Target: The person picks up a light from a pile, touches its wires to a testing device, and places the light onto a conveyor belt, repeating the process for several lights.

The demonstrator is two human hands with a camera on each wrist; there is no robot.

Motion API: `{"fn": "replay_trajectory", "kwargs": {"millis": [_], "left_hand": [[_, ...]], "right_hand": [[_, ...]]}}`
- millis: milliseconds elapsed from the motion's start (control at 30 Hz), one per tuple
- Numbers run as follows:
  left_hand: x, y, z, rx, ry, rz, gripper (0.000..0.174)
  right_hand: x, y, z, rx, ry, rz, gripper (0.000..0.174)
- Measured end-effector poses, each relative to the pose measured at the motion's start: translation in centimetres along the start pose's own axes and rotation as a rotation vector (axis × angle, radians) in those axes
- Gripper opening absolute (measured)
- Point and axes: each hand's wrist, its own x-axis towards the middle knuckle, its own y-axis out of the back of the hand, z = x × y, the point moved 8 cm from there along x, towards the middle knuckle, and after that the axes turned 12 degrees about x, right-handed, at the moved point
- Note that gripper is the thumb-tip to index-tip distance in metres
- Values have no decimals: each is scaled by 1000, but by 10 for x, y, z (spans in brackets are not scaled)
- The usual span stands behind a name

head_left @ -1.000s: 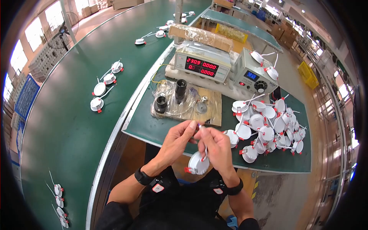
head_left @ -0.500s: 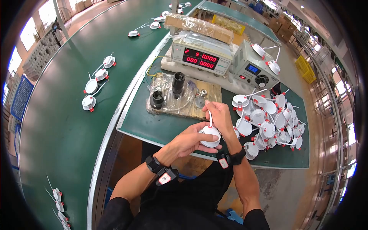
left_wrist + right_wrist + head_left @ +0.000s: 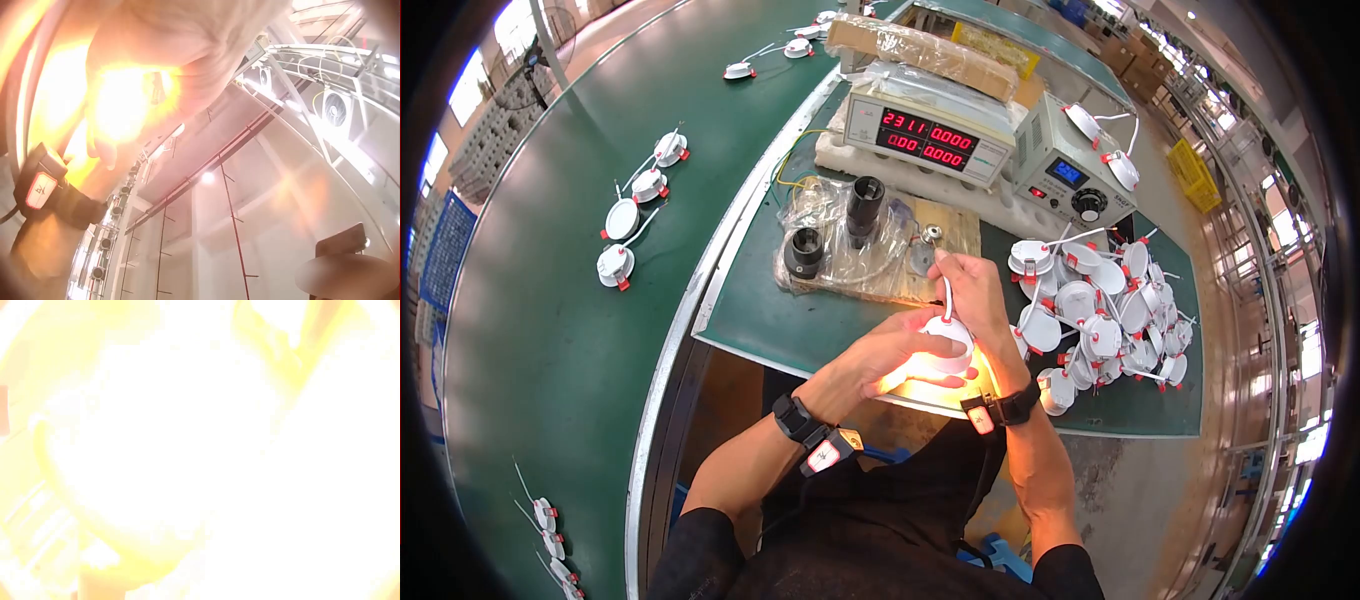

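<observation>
A lit white downlight (image 3: pixel 946 332) glows between my hands over the bench's front edge, its face turned down toward my body. My left hand (image 3: pixel 885 352) grips its housing, thumb across the back and fingers underneath. With its fingertips my right hand (image 3: pixel 972 292) pinches the downlight's white cable (image 3: pixel 948 298), holding the end up by a small metal terminal (image 3: pixel 932 233) on the wooden board (image 3: pixel 962 240). Bright light surrounds the left hand (image 3: pixel 181 50) in the left wrist view. Glare washes out nearly everything in the right wrist view.
Two black cylindrical sockets (image 3: pixel 864 210) stand on the plastic-wrapped board. Behind it are a meter with red digits (image 3: pixel 928 138) and a power supply with a dial (image 3: pixel 1068 180). Many downlights (image 3: pixel 1100 335) are heaped at the right; others lie on the green conveyor (image 3: pixel 550 350).
My left hand has taken hold of the downlight that hung from its cable. My right hand has carried the cable end forward to the board's terminal, and the downlight has lit up.
</observation>
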Motion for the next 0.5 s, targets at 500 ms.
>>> {"fn": "replay_trajectory", "kwargs": {"millis": [500], "left_hand": [[7, 0, -2, -15, 49, -10, 40]], "right_hand": [[3, 1, 4, 9, -15, 16, 40]]}}
